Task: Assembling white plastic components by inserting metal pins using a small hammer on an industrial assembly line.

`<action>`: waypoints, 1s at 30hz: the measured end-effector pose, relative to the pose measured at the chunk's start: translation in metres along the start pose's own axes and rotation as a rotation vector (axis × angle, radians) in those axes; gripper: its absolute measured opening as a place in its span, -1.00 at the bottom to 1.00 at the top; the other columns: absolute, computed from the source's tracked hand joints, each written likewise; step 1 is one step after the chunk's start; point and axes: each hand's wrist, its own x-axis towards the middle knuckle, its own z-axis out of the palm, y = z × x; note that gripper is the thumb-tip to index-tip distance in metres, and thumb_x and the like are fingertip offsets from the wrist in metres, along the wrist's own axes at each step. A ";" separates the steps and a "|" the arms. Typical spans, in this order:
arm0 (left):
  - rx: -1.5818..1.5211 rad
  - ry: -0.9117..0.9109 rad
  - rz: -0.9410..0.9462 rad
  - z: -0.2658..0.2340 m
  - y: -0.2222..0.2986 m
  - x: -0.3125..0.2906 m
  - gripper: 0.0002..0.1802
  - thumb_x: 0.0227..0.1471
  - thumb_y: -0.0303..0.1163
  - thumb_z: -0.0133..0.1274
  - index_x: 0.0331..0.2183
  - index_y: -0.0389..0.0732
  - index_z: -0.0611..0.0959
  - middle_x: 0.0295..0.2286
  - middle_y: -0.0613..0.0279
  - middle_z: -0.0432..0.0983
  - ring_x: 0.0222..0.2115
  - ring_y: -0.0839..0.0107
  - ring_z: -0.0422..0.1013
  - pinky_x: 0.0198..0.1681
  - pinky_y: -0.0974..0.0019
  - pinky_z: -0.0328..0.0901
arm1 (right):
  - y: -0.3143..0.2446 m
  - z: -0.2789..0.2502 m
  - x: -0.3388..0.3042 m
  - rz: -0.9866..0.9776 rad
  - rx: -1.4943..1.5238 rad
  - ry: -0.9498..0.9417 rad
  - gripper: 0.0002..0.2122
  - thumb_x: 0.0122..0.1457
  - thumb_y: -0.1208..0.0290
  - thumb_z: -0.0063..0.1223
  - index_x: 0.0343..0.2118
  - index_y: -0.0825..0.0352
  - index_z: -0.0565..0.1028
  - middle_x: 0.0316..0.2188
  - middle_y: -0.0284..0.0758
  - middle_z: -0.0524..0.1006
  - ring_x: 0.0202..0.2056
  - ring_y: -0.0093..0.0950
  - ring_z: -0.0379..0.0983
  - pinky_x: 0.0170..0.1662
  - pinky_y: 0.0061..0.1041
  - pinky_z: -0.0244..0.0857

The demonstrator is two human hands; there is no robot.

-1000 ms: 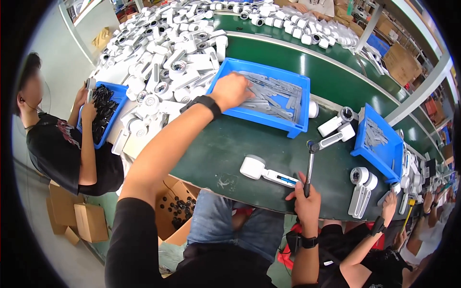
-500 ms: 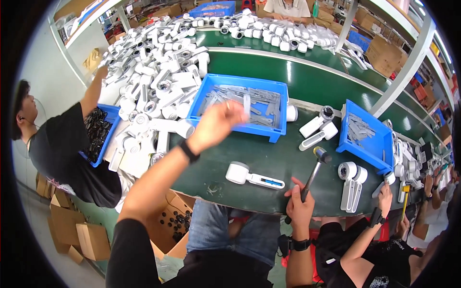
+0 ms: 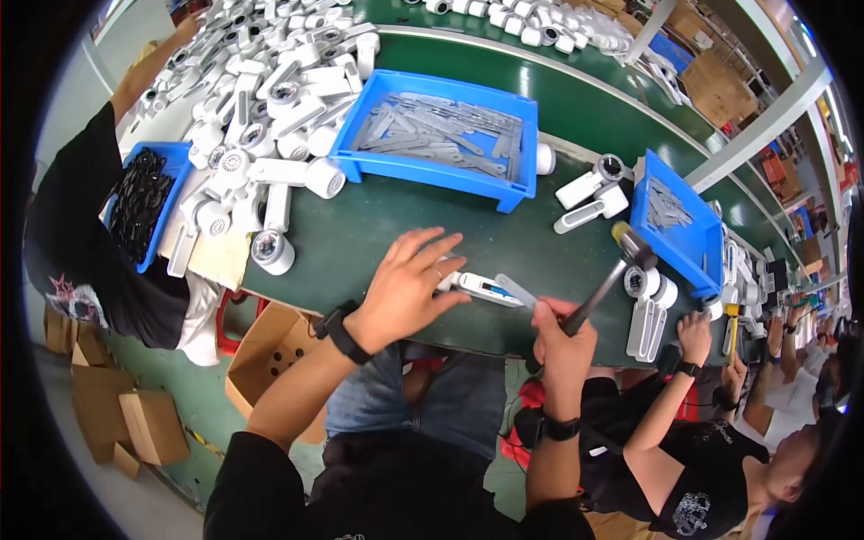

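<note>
On the green bench in front of me lies a white handheld device (image 3: pixel 483 287) with a long handle that has an open slot with a blue part inside. My left hand (image 3: pixel 403 290) is over its round head, fingers spread, hiding most of that end; whether they press on it I cannot tell. My right hand (image 3: pixel 563 351) grips a hammer (image 3: pixel 598 299), its head raised toward the right. The same hand pinches a thin grey strip-shaped cover (image 3: pixel 517 291) between thumb and finger, slanting over the slotted handle.
A blue tray (image 3: pixel 432 174) of grey strips stands beyond the device, another blue tray (image 3: pixel 686 236) to the right. White devices pile up (image 3: pixel 297 117) at far left. Several similar devices (image 3: pixel 646 328) lie near my right hand. Co-workers sit on both sides. An open carton (image 3: pixel 256 360) stands below the bench.
My left hand has come back from above the far tray to the device's head. The grey strip is now in my right hand, which still holds the hammer. The view has tilted down.
</note>
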 end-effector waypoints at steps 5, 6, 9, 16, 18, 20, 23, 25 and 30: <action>-0.060 0.003 -0.022 0.011 -0.013 -0.008 -0.51 -0.07 -0.32 0.44 -0.04 -0.16 0.75 0.03 0.22 0.63 0.15 0.12 0.47 0.15 0.09 0.44 | 0.005 0.020 0.022 -0.524 -0.626 -0.118 -0.85 0.27 0.44 0.33 -0.16 0.39 0.71 -0.48 -0.47 0.56 -0.52 -0.70 0.33 -0.43 -0.65 0.19; -0.059 0.008 -0.029 0.012 -0.013 -0.007 -0.51 -0.07 -0.32 0.44 -0.04 -0.16 0.75 0.03 0.22 0.63 0.15 0.12 0.47 0.15 0.09 0.44 | 0.001 0.025 0.020 -0.414 -0.608 -0.141 -0.84 0.27 0.47 0.32 -0.14 0.38 0.72 -0.50 -0.50 0.57 -0.45 -0.68 0.36 -0.34 -0.64 0.23; -0.043 0.004 -0.006 0.012 -0.014 -0.007 -0.52 -0.06 -0.33 0.43 -0.04 -0.15 0.75 0.00 0.25 0.66 0.16 0.14 0.47 0.19 0.03 0.42 | 0.003 0.019 0.024 -0.310 -0.561 -0.228 -0.84 0.27 0.48 0.31 -0.12 0.38 0.72 -0.50 -0.48 0.57 -0.46 -0.69 0.36 -0.35 -0.64 0.23; 0.010 -0.020 0.199 0.020 -0.030 -0.003 -0.65 -0.03 -0.34 0.41 -0.14 -0.10 0.76 -0.14 0.30 0.68 0.07 0.26 0.51 0.25 -0.07 0.36 | -0.021 0.022 0.053 -0.035 -0.597 -0.356 -0.85 0.23 0.40 0.33 -0.20 0.35 0.73 -0.61 -0.47 0.55 -0.60 -0.67 0.39 -0.51 -0.56 0.24; 0.019 -0.003 0.258 0.022 -0.028 0.003 -0.71 -0.02 -0.34 0.40 -0.20 -0.12 0.76 -0.24 0.31 0.66 -0.01 0.29 0.53 0.25 -0.02 0.36 | -0.040 0.026 0.057 0.056 -0.625 -0.400 -0.82 0.24 0.39 0.32 -0.16 0.34 0.71 -0.61 -0.44 0.53 -0.69 -0.66 0.36 -0.63 -0.56 0.18; -0.005 -0.029 0.244 0.022 -0.032 0.005 -0.71 -0.03 -0.33 0.40 -0.20 -0.12 0.76 -0.24 0.31 0.65 -0.02 0.28 0.53 0.23 0.00 0.37 | -0.043 0.029 0.065 0.084 -0.606 -0.414 -0.81 0.24 0.39 0.31 -0.14 0.34 0.70 -0.61 -0.44 0.53 -0.71 -0.66 0.35 -0.67 -0.56 0.16; -0.030 -0.057 0.239 0.021 -0.034 0.009 -0.71 -0.03 -0.33 0.40 -0.20 -0.11 0.76 -0.26 0.30 0.64 -0.05 0.28 0.52 0.15 0.07 0.38 | -0.042 0.031 0.066 0.081 -0.595 -0.428 -0.78 0.25 0.37 0.31 -0.10 0.34 0.69 -0.61 -0.44 0.51 -0.72 -0.65 0.35 -0.66 -0.55 0.19; -0.029 -0.096 0.251 0.018 -0.034 0.008 -0.71 -0.03 -0.33 0.40 -0.20 -0.10 0.77 -0.26 0.32 0.63 -0.05 0.30 0.51 0.13 0.10 0.37 | -0.042 0.032 0.052 0.083 -0.693 -0.419 -0.73 0.27 0.35 0.30 -0.02 0.32 0.68 -0.62 -0.43 0.51 -0.72 -0.65 0.35 -0.65 -0.55 0.21; -0.035 -0.068 0.251 0.022 -0.034 0.004 -0.72 -0.03 -0.32 0.40 -0.21 -0.09 0.77 -0.26 0.35 0.62 -0.05 0.31 0.51 0.12 0.12 0.37 | -0.035 0.022 0.051 0.126 -0.560 -0.327 -0.65 0.30 0.28 0.28 0.06 0.37 0.64 -0.64 -0.40 0.54 -0.72 -0.69 0.34 -0.66 -0.56 0.20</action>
